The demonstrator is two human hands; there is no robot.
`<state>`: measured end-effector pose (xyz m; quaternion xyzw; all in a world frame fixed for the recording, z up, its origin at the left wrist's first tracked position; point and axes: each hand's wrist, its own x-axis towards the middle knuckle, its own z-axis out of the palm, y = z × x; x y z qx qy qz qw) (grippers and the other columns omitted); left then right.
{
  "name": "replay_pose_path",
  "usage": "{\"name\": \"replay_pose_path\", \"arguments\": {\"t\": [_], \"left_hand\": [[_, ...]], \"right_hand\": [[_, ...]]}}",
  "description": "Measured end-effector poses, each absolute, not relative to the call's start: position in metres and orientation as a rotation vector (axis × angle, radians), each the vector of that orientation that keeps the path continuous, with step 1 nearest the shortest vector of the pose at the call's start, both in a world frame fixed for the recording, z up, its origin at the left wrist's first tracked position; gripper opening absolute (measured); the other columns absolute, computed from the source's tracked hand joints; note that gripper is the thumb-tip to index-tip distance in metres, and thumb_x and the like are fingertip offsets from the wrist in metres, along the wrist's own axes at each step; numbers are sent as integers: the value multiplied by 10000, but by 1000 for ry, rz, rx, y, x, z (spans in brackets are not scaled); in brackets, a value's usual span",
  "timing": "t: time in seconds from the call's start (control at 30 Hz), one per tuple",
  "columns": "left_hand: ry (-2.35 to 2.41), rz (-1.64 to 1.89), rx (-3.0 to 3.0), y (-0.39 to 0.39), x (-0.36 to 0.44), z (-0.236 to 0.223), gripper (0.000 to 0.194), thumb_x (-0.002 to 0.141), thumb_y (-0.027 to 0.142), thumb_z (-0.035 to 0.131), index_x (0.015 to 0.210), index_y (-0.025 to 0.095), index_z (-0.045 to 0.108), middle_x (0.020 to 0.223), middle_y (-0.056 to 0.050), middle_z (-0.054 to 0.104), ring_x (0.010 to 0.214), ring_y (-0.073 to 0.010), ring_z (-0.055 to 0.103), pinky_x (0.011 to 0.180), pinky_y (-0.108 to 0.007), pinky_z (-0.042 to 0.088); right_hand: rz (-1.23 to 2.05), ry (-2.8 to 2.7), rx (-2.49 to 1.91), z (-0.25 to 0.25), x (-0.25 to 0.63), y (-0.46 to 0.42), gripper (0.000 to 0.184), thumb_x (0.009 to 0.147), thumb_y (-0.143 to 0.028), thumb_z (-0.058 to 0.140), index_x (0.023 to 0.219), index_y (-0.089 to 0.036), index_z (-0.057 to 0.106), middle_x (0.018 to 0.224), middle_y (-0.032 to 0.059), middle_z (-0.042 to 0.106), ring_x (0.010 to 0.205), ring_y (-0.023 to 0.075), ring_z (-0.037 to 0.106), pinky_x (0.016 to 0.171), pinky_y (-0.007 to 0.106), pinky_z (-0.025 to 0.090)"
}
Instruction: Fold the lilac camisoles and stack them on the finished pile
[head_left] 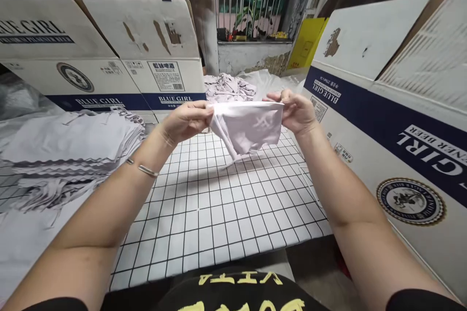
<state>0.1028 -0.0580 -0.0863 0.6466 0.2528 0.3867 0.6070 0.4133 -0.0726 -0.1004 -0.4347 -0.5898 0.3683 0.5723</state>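
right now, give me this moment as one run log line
left hand: pinches pale garment at one top corner | right hand: pinches the other | garment: spread over grid cloth | left: fabric stack | both sides: cartons

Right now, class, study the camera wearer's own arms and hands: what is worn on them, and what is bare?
The left hand and right hand are both bare, without gloves. Short black sleeves end on the upper arms, leaving the forearms uncovered. A slim, open-ended metallic bangle circles the left forearm; the right forearm has none.
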Motion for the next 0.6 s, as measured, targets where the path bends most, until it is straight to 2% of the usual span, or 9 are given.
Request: {"name": "replay_pose_path", "arguments": {"t": [0.1,0.17,0.27,0.4,0.5,0.6], "left_hand": [[713,781,1585,-59,93,-57,159,709,255,746,705,112,676,614,-35,583,582,-178,604,617,-352,506],[828,652,1681,-60,86,-49,154,657,231,793,705,113,708,623,-42,605,581,-200,624,588,-345,506],[917,529,1777,-57,72,-46,154,582,186,831,675,117,730,624,-43,613,595,-209,632,569,-323,501],[776,647,1737,-49,55,-52,160,610,207,796,744,134,750,819,-97,669,768,-218,633,676,-321,519],[753,692,1665,-45,51,-58,154,634,233,765,750,135,744,803,-107,667,776,-213,622,694,-322,518],[796,564,1656,-42,50,-59,192,636,241,758,802,144,748,787,-105,679,738,-208,627,670,-328,522]], "right_hand": [[1022,-1373,-909,-106,405,-74,320,743,-398,529,650,-216,282,657,7,475,631,155,463,628,307,416],[1117,-1440,-955,-110,399,-74,329,736,-388,585,665,-217,312,614,-27,426,566,125,410,566,267,371],[1305,-1665,-1055,-113,395,-76,328,709,-370,707,736,-200,428,679,-40,505,583,98,444,538,227,348],[1582,-1969,-1110,-113,398,-78,424,636,-343,812,943,-160,583,853,3,629,739,128,573,634,237,434],[1583,-2031,-1134,-111,400,-74,357,635,-331,818,855,-127,625,804,2,626,738,127,577,671,249,447],[1477,-1963,-1139,-107,400,-68,328,643,-332,814,754,-136,576,740,-22,599,687,107,560,616,227,421]]}}
